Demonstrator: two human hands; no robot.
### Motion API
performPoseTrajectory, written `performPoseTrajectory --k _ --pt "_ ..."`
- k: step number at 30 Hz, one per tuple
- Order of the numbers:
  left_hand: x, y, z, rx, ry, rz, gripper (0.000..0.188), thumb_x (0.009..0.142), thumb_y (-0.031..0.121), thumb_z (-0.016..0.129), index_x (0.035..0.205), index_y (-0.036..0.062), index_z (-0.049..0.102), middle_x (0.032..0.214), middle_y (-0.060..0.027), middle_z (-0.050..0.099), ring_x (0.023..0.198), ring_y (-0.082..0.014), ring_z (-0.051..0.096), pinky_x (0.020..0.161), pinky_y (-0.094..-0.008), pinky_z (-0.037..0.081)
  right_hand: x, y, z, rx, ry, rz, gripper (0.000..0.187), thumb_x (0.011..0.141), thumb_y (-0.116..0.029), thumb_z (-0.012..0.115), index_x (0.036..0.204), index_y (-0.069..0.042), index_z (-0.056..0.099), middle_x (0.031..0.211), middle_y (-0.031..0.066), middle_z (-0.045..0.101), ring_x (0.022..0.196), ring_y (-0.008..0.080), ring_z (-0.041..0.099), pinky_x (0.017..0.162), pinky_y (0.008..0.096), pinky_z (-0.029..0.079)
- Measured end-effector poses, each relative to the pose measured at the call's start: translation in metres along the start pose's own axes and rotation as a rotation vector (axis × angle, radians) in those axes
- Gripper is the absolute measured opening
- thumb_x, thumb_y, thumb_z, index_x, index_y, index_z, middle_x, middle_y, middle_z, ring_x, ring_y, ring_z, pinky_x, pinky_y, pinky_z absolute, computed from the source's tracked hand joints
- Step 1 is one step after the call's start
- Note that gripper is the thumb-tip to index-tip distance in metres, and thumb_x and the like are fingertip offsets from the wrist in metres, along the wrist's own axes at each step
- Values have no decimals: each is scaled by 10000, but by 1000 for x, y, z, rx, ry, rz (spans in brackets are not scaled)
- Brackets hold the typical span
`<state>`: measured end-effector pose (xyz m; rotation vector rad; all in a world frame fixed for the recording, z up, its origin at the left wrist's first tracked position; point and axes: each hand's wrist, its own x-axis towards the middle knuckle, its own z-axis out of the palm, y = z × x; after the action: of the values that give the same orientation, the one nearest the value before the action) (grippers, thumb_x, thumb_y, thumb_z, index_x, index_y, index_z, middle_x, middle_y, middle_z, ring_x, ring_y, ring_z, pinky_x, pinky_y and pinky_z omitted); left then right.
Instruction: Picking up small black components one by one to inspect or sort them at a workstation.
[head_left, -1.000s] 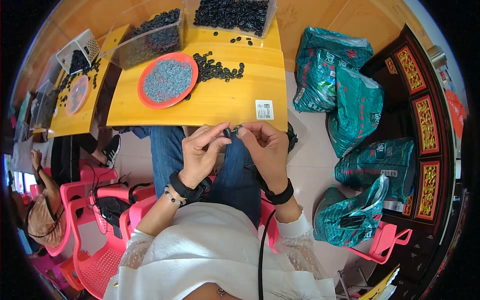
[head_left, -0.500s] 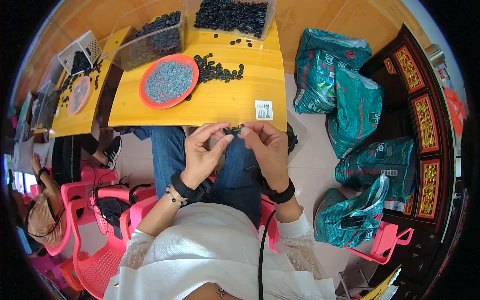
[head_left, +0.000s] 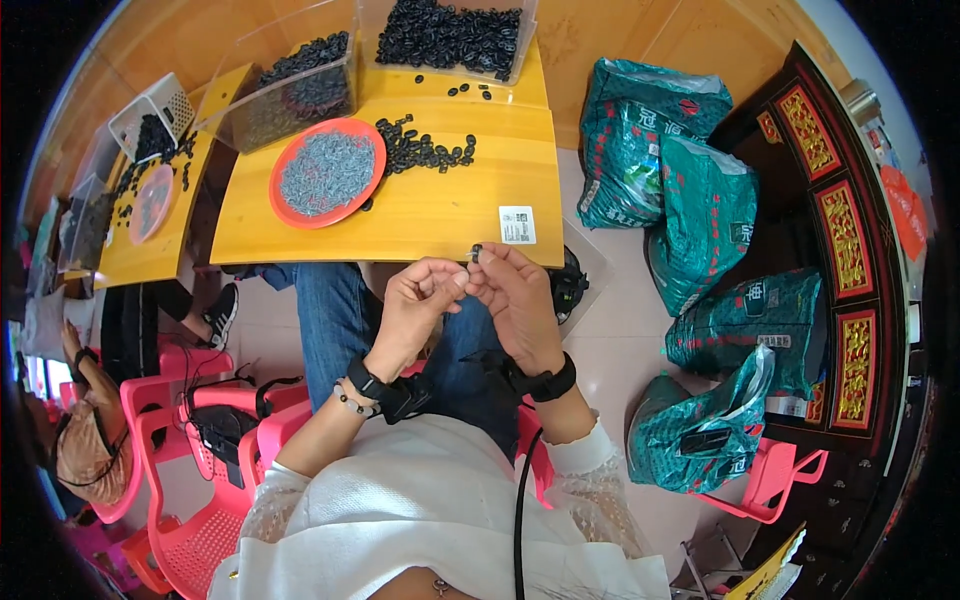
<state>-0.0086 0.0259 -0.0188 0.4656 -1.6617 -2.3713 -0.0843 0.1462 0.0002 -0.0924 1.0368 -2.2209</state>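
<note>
Just off the table's front edge, my right hand [head_left: 518,302] pinches a small black oval plastic piece [head_left: 475,252] between thumb and fingertips. A thin shiny bit shows beside that piece; its kind is too small to tell. My left hand [head_left: 415,305] is closed in a pinch, its fingertips touching or nearly touching those of the right. What the left fingers hold, if anything, is hidden. Farther back on the yellow table [head_left: 440,215] lies a red plate [head_left: 277,200] heaped with small grey metal pins or screws. Loose black oval pieces [head_left: 430,153] are scattered right beside it.
Two clear bins [head_left: 350,98] [head_left: 527,50] of black pieces stand at the back. A white label [head_left: 517,225] lies near the table's right corner. Green sacks [head_left: 700,225] line the floor at right. Pink chairs [head_left: 200,540] and another person [head_left: 95,440] are at left.
Both hands have drawn closer together, the right moving left. The black piece between them now sits at the right fingertips. The view has shifted slightly.
</note>
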Motion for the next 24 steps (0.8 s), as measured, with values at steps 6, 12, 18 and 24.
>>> performPoseTrajectory --k 6,12,18,24 --pt "-2 -2 -4 -63 -17 -64 292 891 122 591 1159 6 590 936 -81 675 791 -108 629 709 -236 512 2 -3 -5 51 -43 24 174 894 -114 559 1027 -3 573 835 50 620 719 109 592 704 234 490" --pt "-5 -1 -4 -179 -21 -99 291 875 89 601 1151 -4 589 961 -102 669 797 -122 635 736 -259 528 1 -5 -2 55 -29 21 165 896 -105 551 1025 -3 574 828 51 618 723 111 596 713 241 495" --pt "-9 0 -6 -24 -75 72 291 868 62 600 1147 -17 580 958 -106 669 817 -132 636 730 -262 525 -3 -5 -2 84 -74 58 157 899 -103 547 1020 -7 575 832 48 619 723 109 597 708 235 495" --pt "-13 -8 -10 -105 -47 108 287 883 80 586 1151 -17 559 960 -99 660 816 -125 625 730 -250 510 -7 -5 0 99 -104 83 153 899 -102 547 1008 2 576 824 47 616 716 107 600 689 231 504"
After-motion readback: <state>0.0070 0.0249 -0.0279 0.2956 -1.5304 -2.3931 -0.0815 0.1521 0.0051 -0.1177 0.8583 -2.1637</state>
